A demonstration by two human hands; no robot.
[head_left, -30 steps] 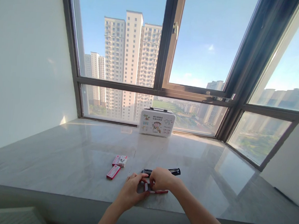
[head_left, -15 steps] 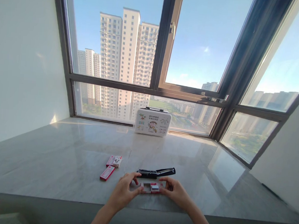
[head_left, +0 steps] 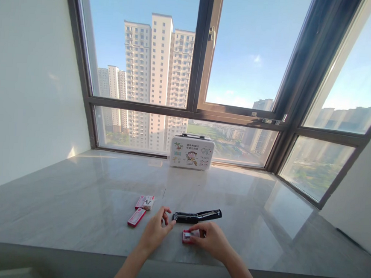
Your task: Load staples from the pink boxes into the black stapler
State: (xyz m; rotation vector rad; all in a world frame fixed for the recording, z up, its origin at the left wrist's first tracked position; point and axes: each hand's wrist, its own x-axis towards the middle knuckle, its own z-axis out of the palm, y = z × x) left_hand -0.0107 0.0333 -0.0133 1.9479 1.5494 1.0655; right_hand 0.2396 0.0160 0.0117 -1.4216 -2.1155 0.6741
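My right hand [head_left: 211,239] pinches a small red-and-white staple box [head_left: 185,236] between thumb and fingers, low over the ledge near its front. A pale strip shows on top of the box, and my fingers hide its right part. Apart from the box, my left hand [head_left: 156,230] hovers with thumb and fingers spread and nothing visible between them. Just behind both hands lies a black stapler [head_left: 187,217], its upper arm swung up toward the right. My left fingertips are close to the stapler's left end; whether they touch it I cannot tell.
Several small red-and-white boxes [head_left: 136,217] lie left of my left hand. A white case with cartoon prints [head_left: 191,153] stands against the window at the back. The pale stone ledge [head_left: 95,222] ends at a front edge below my wrists.
My left hand has come off the left part of the staple box and drawn up and left. The box looks shorter now, its open middle gone from sight. The view has shifted slightly.
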